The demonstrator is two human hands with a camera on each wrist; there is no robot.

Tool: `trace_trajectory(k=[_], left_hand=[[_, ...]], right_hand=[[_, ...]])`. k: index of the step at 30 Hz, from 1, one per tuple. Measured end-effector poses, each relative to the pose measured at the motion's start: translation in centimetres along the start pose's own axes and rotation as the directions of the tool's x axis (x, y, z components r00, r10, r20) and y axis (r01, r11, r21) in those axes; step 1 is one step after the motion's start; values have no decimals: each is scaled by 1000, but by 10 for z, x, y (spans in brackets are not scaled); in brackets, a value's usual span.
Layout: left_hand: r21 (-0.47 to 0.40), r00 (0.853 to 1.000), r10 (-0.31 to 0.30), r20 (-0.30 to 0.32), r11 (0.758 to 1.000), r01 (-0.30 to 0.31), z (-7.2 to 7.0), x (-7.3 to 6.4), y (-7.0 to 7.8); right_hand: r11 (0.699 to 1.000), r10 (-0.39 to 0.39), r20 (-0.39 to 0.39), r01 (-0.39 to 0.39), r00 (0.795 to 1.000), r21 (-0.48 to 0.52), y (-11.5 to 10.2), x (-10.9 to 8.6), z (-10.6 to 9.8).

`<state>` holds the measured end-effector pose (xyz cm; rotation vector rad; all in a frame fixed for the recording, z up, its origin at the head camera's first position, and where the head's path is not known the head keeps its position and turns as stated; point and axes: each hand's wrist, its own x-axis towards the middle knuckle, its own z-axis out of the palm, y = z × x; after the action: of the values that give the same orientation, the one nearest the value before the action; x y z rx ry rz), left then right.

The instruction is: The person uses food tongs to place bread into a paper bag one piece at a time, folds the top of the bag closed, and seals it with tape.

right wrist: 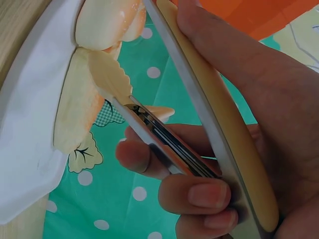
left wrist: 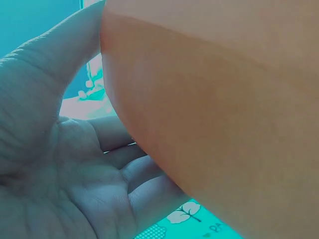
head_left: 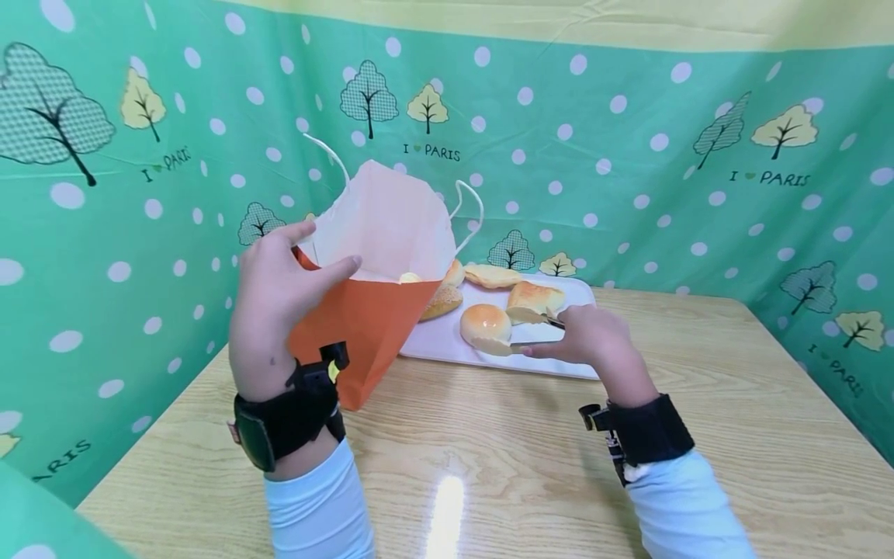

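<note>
An orange paper bag (head_left: pixel 363 326) with a white inside and white cord handles stands tilted at the left, its mouth facing up. My left hand (head_left: pixel 268 287) holds its rim at the left, thumb on one side and fingers on the other; the bag's side fills much of the left wrist view. In my right hand (head_left: pixel 597 334) are metal tongs (right wrist: pixel 219 109) with yellow handle grips and scalloped tips, spread apart. One tip lies against the front of a round glazed bun (head_left: pixel 485 320), the other beside a square bread (head_left: pixel 536 296). I cannot tell whether they squeeze the bun.
A white tray (head_left: pixel 581 291) under the breads sits at the back of the wooden table (head_left: pixel 489 450). On it also lie a seeded roll (head_left: pixel 443 301), partly behind the bag, and a flat pastry (head_left: pixel 492 276). A green polka-dot curtain (head_left: pixel 594 132) surrounds the table.
</note>
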<state>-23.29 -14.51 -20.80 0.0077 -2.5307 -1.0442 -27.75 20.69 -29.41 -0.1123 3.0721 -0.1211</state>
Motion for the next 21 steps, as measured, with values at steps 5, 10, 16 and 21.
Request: trace_trajectory(k=[5, 10, 16, 21], left_hand=[[12, 1000, 22, 4, 1000, -22, -1, 0, -1], [25, 999, 48, 17, 998, -49, -2, 0, -1], [1, 998, 43, 53, 999, -43, -3, 0, -2], [-22, 997, 41, 70, 999, -40, -4, 1, -2]], right_hand=[[1000, -7, -35, 7, 999, 3, -2, 2, 3], [999, -19, -81, 22, 997, 34, -2, 3, 3], [988, -101, -135, 115, 986, 101, 1, -3, -3], [991, -83, -152, 97, 985, 89, 3, -8, -14]])
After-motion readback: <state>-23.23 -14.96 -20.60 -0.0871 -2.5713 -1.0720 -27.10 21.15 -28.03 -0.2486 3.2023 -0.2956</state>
